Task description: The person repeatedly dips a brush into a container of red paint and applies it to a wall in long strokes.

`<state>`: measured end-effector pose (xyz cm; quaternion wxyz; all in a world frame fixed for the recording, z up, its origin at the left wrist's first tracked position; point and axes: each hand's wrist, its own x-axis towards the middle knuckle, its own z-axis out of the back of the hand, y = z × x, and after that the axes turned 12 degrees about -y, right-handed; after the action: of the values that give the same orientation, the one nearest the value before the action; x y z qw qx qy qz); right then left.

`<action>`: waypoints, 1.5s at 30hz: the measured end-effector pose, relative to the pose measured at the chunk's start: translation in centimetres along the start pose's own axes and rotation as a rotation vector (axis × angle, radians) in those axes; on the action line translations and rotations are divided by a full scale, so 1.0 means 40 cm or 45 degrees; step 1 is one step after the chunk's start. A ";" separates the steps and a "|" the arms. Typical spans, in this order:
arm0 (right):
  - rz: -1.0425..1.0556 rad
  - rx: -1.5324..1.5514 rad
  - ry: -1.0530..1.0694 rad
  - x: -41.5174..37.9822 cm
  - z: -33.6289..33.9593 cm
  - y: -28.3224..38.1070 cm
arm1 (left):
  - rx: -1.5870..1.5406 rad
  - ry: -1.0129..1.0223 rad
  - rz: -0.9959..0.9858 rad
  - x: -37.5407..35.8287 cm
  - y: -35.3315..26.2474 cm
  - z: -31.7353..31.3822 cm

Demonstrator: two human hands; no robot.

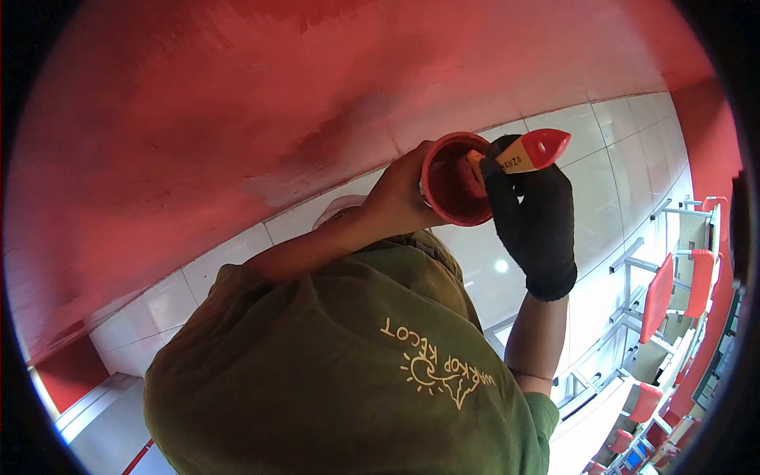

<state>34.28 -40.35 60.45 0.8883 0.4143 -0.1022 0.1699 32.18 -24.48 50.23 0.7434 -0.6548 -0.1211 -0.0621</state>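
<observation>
A red cup-like container (457, 207), its inside coated in red, is held by my bare left hand (404, 190), wrapped round its side. My right hand (538, 214), in a black knitted glove, grips a paintbrush (518, 157) with a wooden handle and a red tip. The handle points up and to the right. The brush's lower end reaches into the mouth of the container, and the bristles cannot be made out clearly. The gloved fingers are pinched round the handle close to the container's rim.
A red wall (214, 119) with uneven, darker patches runs along the top and left. Below it lies a white tiled floor (625, 170). Red chairs (659, 297) with metal frames and tables stand at the right. A grey surface (119, 427) is at the lower left.
</observation>
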 end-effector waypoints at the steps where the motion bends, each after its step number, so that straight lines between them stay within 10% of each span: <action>1: 0.020 0.015 -0.018 -0.002 -0.003 -0.004 | 0.030 0.010 0.029 0.000 -0.004 0.002; 24: -0.030 0.051 -0.041 0.013 -0.006 -0.014 | 0.060 0.068 0.090 0.012 0.014 -0.003; 30: -0.230 0.320 -0.474 -0.001 0.016 -0.023 | 0.062 -0.033 0.027 0.013 0.010 0.003; 45: -0.750 0.896 -0.579 -0.028 -0.018 -0.080 | 0.118 -0.034 -0.015 0.005 0.016 0.019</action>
<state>34.53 -41.94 57.40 0.6603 0.7261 -0.1085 -0.1579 32.45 -23.63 49.77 0.7710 -0.6196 -0.1376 -0.0520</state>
